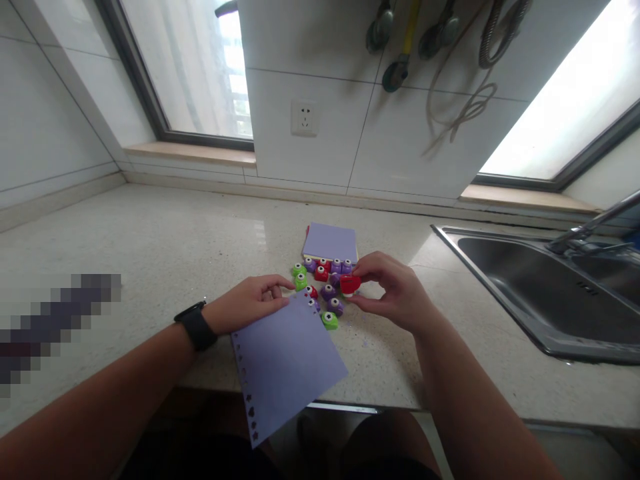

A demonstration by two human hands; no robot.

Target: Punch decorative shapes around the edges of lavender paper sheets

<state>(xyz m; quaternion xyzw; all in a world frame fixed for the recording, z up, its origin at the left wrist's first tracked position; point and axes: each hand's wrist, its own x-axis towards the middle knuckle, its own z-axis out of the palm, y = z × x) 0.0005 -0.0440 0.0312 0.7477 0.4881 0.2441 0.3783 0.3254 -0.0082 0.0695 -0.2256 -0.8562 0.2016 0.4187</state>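
Observation:
Between the thumb and fingers of my right hand (387, 290) is a red craft punch (350, 285), held up at the right side of a cluster of punches. My left hand (257, 300) grips the upper left edge of a purple sheet of paper (295, 367), thumb on top. Small shaped holes run down the sheet's left edge, and a few show near its top corner. The sheet hangs partly over the counter's front edge. Beyond it lie several small punches: a green punch (329, 320), a purple punch (335, 306) and a red punch (321, 273) among them.
Behind the punches lies a stack of coloured paper (331, 241), purple on top. A steel sink (530, 313) with a faucet (580, 233) is set into the pale counter (150, 247) at right. A wall socket (305, 118) and pipe valves (396, 73) are on the tiled wall.

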